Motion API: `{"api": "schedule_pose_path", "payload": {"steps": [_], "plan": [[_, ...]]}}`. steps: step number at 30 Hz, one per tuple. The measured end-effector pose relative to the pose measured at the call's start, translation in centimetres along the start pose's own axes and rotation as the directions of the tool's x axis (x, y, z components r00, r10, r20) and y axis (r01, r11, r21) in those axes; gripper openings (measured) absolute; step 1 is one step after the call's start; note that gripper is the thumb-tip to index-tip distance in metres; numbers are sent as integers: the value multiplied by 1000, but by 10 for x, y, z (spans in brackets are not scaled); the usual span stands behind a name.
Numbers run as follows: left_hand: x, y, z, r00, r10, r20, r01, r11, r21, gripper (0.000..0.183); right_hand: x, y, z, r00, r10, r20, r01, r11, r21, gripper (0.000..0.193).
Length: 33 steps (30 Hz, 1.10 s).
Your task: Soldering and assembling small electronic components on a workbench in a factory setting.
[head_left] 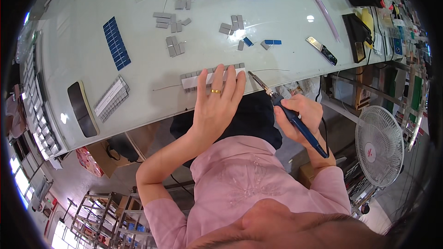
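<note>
My left hand [217,97], a ring on one finger, lies flat with fingers spread over a strip of small grey solar cells [188,82] at the table's near edge. The fingers cover much of its middle. A thin wire [167,87] sticks out from the strip's left end, and another wire [272,69] runs off past its right end. In my right hand [302,115] is a soldering iron [297,122] with a dark blue handle. Its tip points at the strip's right end; whether it touches, I cannot tell.
Several loose grey cell pieces [173,46] lie beyond the strip. To the left are a blue cell panel [116,44], another grey strip [111,97] and a phone [83,108]. A utility knife [322,50] and iron holder [355,37] lie right; a fan [380,145] stands beside the table.
</note>
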State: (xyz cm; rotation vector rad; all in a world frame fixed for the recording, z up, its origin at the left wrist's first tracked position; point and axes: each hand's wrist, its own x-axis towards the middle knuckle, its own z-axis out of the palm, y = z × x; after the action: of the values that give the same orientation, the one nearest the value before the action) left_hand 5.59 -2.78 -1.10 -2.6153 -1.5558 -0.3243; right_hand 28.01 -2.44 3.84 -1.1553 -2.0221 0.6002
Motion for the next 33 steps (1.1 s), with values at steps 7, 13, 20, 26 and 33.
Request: {"api": "schedule_pose_path", "payload": {"steps": [7,13,20,26,33], "plan": [[0,0,-1,1000,1,6,-1,1000,-5,61,4,-6,-4,992,98,85,-96,995,-28,21],[0,-1,-1,1000,3,4,-3,1000,-2,61,4,-4,-4,990,126,70,-127,992,0,20],[0,0,-1,1000,-5,4,5,1000,-14,61,3,-4,-3,990,122,67,-122,992,2,19],[0,0,0,1000,-12,-13,11,1000,-10,60,2,-1,-4,989,134,68,-136,990,25,20],[1,0,-2,1000,-6,-4,6,1000,-10,59,0,1,-4,988,139,71,-142,989,34,20]]}}
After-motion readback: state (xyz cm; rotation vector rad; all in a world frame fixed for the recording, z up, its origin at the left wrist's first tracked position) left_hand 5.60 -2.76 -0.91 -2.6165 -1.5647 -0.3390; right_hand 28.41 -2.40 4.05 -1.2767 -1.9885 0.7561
